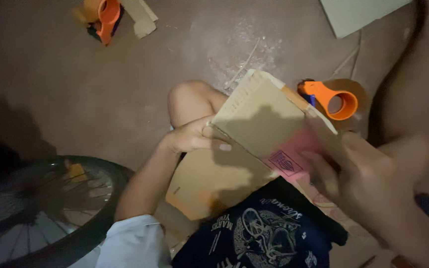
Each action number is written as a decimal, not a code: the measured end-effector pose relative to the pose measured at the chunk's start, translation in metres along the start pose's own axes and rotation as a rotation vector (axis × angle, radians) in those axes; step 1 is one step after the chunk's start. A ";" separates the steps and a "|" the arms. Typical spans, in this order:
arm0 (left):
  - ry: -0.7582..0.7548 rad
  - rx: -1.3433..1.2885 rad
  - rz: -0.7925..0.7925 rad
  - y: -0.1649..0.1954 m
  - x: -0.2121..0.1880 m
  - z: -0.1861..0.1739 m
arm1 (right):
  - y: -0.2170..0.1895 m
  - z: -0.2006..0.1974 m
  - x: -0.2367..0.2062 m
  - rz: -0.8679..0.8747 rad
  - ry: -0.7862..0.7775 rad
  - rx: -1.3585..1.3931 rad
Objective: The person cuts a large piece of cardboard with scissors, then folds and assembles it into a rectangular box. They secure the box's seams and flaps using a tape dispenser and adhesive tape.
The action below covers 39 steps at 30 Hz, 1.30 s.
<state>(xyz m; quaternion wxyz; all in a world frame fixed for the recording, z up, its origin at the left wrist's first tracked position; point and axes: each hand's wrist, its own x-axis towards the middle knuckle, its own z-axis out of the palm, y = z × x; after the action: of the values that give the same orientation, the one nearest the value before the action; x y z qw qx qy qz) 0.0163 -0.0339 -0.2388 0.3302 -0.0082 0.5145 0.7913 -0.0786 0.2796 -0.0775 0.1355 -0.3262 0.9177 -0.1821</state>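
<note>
A brown floor, dusted white in one patch, carries an orange tape dispenser, a second orange dispenser beside cardboard scraps, a pale board and a fan guard.

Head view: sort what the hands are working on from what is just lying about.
In hand:
flat brown cardboard box
left hand
right hand

Lying about:
orange tape dispenser
second orange tape dispenser
cardboard scrap
black fan grille
</note>
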 end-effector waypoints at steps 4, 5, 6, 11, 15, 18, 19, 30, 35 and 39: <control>0.024 -0.012 -0.093 0.007 -0.008 0.000 | -0.009 -0.006 0.005 -0.042 -0.123 -0.176; 0.030 -0.019 -0.077 0.008 -0.010 0.000 | -0.010 -0.006 0.008 -0.105 -0.047 -0.136; 0.035 -0.026 -0.062 0.008 -0.012 -0.001 | -0.010 -0.004 0.012 -0.168 0.029 -0.097; 0.065 0.035 -0.025 -0.001 -0.019 -0.006 | -0.008 -0.003 0.024 -0.057 -0.175 -0.075; 0.100 0.019 -0.029 -0.011 -0.015 -0.011 | -0.010 -0.002 0.023 -0.144 -0.041 -0.040; 0.084 -0.127 -0.034 -0.010 -0.011 -0.008 | -0.008 0.000 0.021 -0.100 -0.080 -0.083; 0.088 -0.169 -0.043 -0.008 -0.010 -0.006 | -0.006 0.001 0.021 -0.077 -0.112 -0.085; 0.161 -0.221 -0.083 0.028 -0.004 0.017 | -0.004 0.014 -0.001 0.111 -0.021 -0.096; 0.276 -0.173 -0.022 0.032 0.000 0.014 | 0.016 0.023 -0.003 0.091 0.239 0.078; 0.271 -0.081 0.089 0.042 0.005 0.009 | 0.039 0.023 0.005 -0.076 0.343 0.029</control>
<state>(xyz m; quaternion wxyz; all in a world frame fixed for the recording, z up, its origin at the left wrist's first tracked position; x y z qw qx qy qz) -0.0067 -0.0345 -0.2020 0.2218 -0.1055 0.5220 0.8168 -0.0956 0.2989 -0.1149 -0.0254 -0.3225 0.9116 -0.2535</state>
